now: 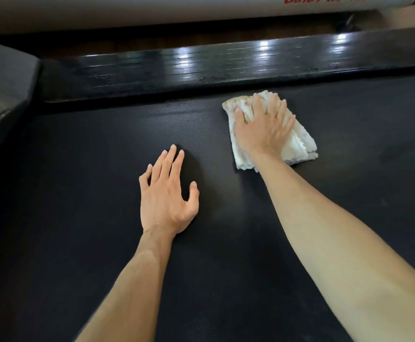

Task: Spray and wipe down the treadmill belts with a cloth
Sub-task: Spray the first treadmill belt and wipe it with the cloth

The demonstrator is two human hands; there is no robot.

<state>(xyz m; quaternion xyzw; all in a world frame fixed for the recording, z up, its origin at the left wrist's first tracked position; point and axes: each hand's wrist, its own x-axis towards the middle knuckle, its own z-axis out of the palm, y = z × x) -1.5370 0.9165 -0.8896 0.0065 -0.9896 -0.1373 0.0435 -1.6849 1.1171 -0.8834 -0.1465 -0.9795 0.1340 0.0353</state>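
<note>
While the white cloth (297, 141) lies folded on the black treadmill belt (78, 193), near its far edge, the right hand (263, 127) presses flat on it with straight, spread fingers. Nearer and to the left, the left hand (167, 198) rests palm-down on the bare belt, fingers relaxed, holding nothing. Beyond the belt runs a glossy black side rail (201, 67).
</note>
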